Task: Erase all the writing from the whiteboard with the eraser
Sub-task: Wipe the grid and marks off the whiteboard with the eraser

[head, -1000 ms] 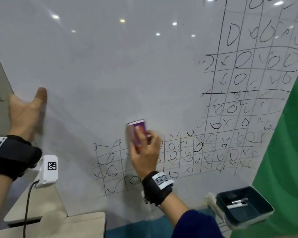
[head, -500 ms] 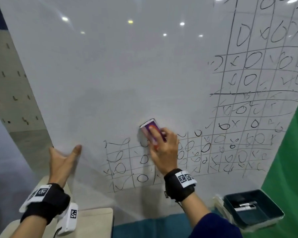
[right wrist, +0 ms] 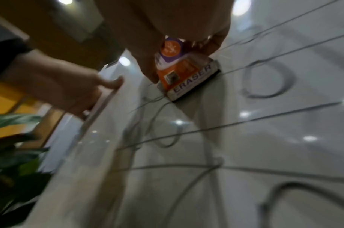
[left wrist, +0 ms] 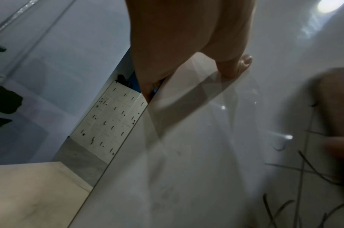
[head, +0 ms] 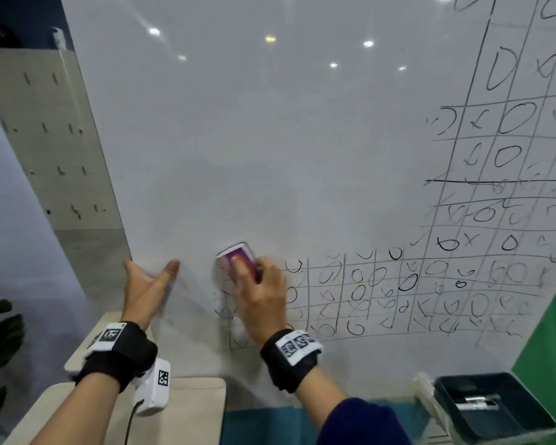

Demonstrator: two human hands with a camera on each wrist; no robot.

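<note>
The whiteboard is wiped bare across its upper left. Black grid writing with circles and crosses covers its right side and a band along the bottom. My right hand grips the purple and orange eraser and presses it flat on the board at the band's upper left corner. In the right wrist view the eraser lies pad-down on the lines. My left hand holds the board's left edge, thumb on the front and fingers behind.
A dark tray holding a marker sits at the board's lower right, beside a green surface. A beige tabletop stands below the board. A pegboard and dark plant leaves are to the left.
The eraser has slid left along the lower band, and the leftmost grid cells now look faint and smeared. My left hand has moved down the board's left edge.
</note>
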